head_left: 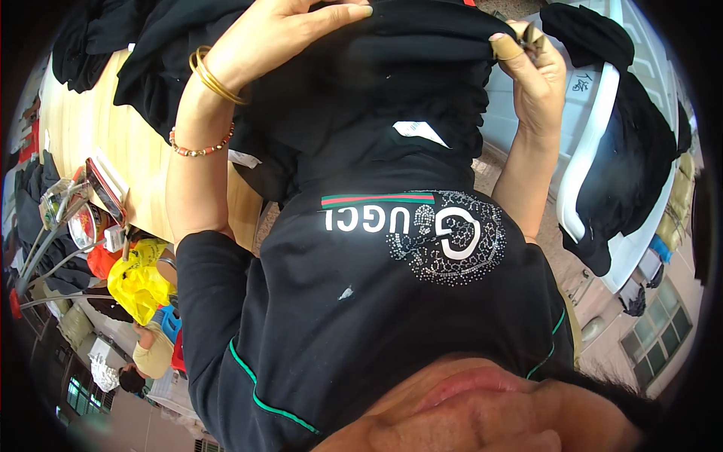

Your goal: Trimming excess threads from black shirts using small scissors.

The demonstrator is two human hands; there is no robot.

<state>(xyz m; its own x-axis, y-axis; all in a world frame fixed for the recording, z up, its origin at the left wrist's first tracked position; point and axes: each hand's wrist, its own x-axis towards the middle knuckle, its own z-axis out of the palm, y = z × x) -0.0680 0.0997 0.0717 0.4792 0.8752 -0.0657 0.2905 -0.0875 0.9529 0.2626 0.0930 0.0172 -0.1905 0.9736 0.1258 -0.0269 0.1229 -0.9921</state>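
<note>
A black cloth garment [361, 83] hangs across my lap and is stretched between my two hands. My left hand [290, 26] holds it at the top of the view, thumb pressed along the cloth; its other fingers are partly cut off by the edge. At the garment's right end, my right hand [538, 75] pinches the folded edge. A tan cover [506, 47] wraps that thumb. Between its fingers sits a small dark metallic object [532, 39], too hidden to name. A white label [420, 133] shows on the lower part of the cloth.
A light wooden table [143, 158] on my left carries more black cloth [162, 68]. To the right stands a white plastic tub [591, 173] with black garments [629, 158] in and over it. A yellow plastic bag [139, 282] hangs at the left; another person [151, 350] is beyond.
</note>
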